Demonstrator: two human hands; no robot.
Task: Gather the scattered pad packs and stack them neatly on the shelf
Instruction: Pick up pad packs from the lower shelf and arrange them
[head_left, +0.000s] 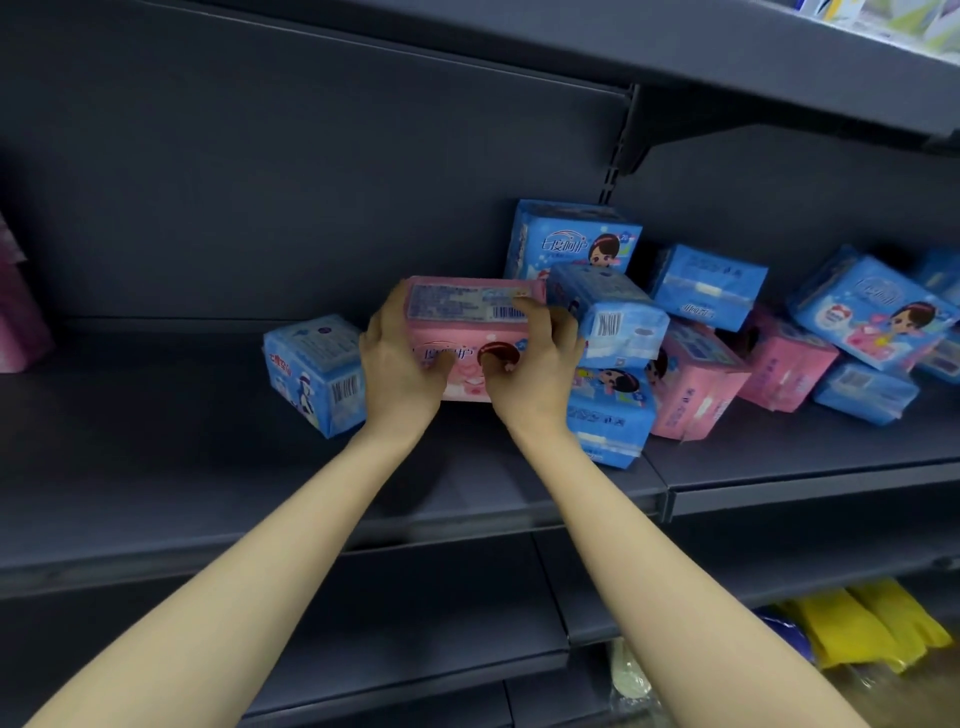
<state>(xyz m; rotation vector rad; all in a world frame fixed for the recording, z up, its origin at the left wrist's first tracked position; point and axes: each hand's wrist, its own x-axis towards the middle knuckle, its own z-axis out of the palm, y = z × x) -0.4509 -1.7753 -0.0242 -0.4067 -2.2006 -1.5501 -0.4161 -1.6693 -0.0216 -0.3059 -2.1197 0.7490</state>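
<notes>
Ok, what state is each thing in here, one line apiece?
pink pack: held between both hands.
left hand: grips the pack's left end.
right hand: grips its right end.
lone blue pack: resting on the shelf, left of the hands.
heap of packs: jumbled, unstacked.

One wide-angle camera, worn on the head, faces the dark grey metal shelf (182, 431) from close in front, looking slightly down. Its front edge rises toward the right.
</notes>
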